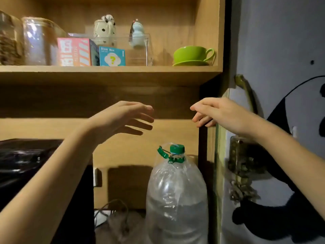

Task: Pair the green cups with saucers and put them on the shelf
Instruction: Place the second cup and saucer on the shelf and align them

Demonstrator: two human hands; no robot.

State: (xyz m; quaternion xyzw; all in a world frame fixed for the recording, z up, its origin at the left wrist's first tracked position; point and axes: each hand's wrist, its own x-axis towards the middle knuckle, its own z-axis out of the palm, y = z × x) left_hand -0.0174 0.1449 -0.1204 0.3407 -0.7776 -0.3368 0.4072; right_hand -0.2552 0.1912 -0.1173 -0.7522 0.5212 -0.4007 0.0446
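Green cup (190, 53) seated on saucer (190, 63), right end of shelf (109, 68), handle toward side wall. Left hand (121, 118), right hand (221, 114) below shelf, fingers spread, empty. Glazed ware: rigid, slippery, fragile; lift by saucer rim.

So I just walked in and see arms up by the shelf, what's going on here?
A person is putting green cups and saucers away. One green cup already sits on its saucer at the right end of the shelf, beside a clear box. Both hands are empty with loose fingers, the left hand and right hand raised below the shelf. A big water bottle stands underneath.
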